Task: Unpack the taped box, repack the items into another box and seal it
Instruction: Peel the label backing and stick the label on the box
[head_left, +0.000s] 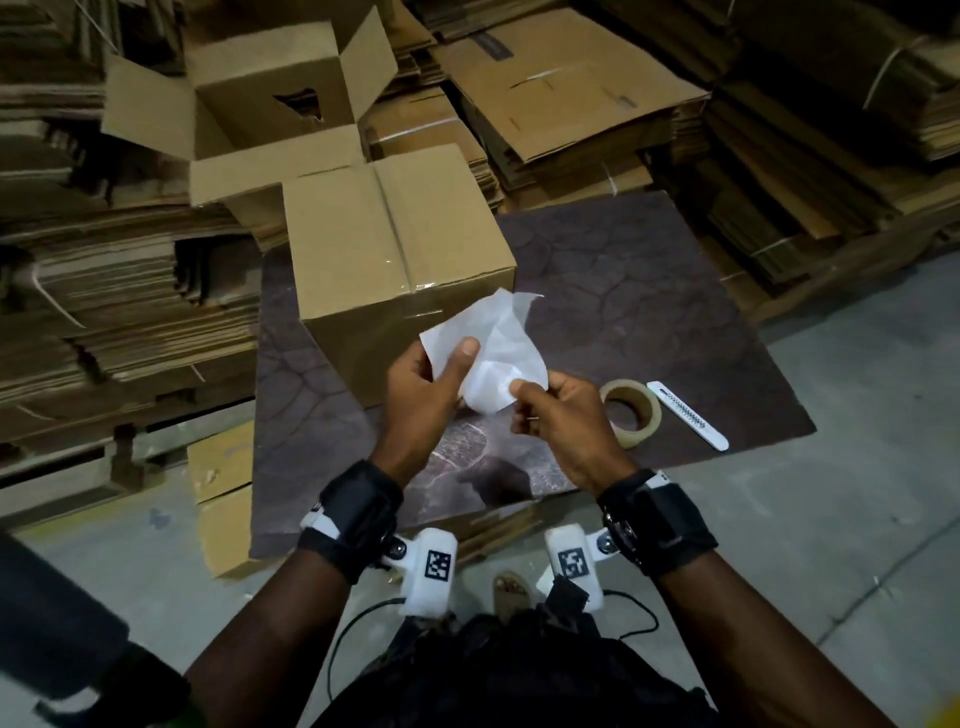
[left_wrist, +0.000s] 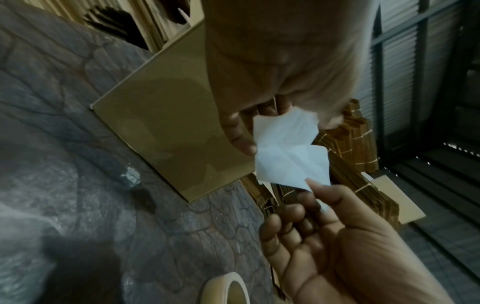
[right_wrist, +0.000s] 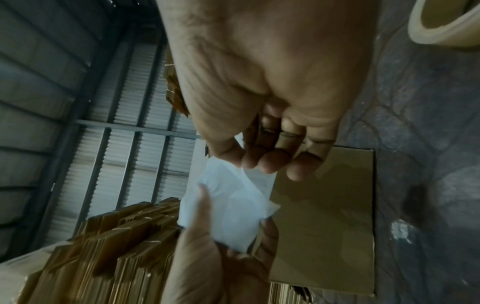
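A crumpled white paper sheet (head_left: 498, 338) hangs in front of me, held by both hands. My left hand (head_left: 457, 364) pinches its left side, thumb on top. My right hand (head_left: 522, 400) pinches its lower right corner. Just behind the sheet, the brown box (head_left: 395, 244) stands on the dark mat (head_left: 649, 291), flaps closed, with clear tape along its top seam. A second brown box (head_left: 280, 88) stands open behind it. In the left wrist view the sheet (left_wrist: 288, 152) spans between my left hand (left_wrist: 249, 131) and my right hand (left_wrist: 311, 195).
A roll of clear tape (head_left: 631, 413) and a white cutter (head_left: 688, 415) lie on the mat to the right of my hands. Stacks of flattened cardboard (head_left: 582, 104) ring the mat at the back and left. Grey concrete floor (head_left: 857, 467) lies to the right.
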